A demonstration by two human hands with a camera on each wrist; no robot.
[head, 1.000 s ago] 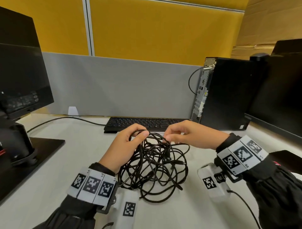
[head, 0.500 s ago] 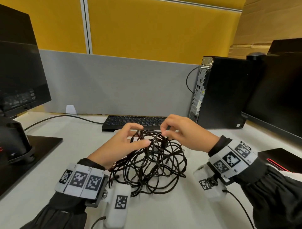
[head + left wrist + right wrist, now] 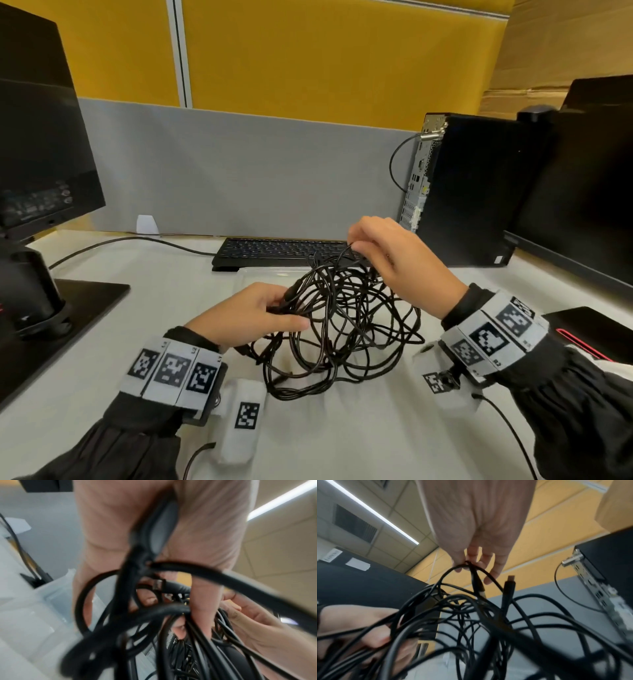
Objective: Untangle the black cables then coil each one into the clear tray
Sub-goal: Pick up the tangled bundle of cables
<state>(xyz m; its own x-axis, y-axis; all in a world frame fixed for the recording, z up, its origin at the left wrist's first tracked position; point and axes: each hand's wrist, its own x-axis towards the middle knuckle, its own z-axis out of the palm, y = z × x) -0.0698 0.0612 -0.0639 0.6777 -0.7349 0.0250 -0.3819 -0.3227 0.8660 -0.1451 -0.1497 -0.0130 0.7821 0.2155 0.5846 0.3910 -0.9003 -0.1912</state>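
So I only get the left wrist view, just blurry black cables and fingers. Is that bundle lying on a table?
Observer: Partly. The head view shows the tangle of black cables with its lower loops on the white desk and its top lifted.
Visitor: Lifted by what?
Observer: The right hand pinches a strand at the top, while the left hand grips the side.
Visitor: Anything behind it?
Observer: A flat black keyboard.
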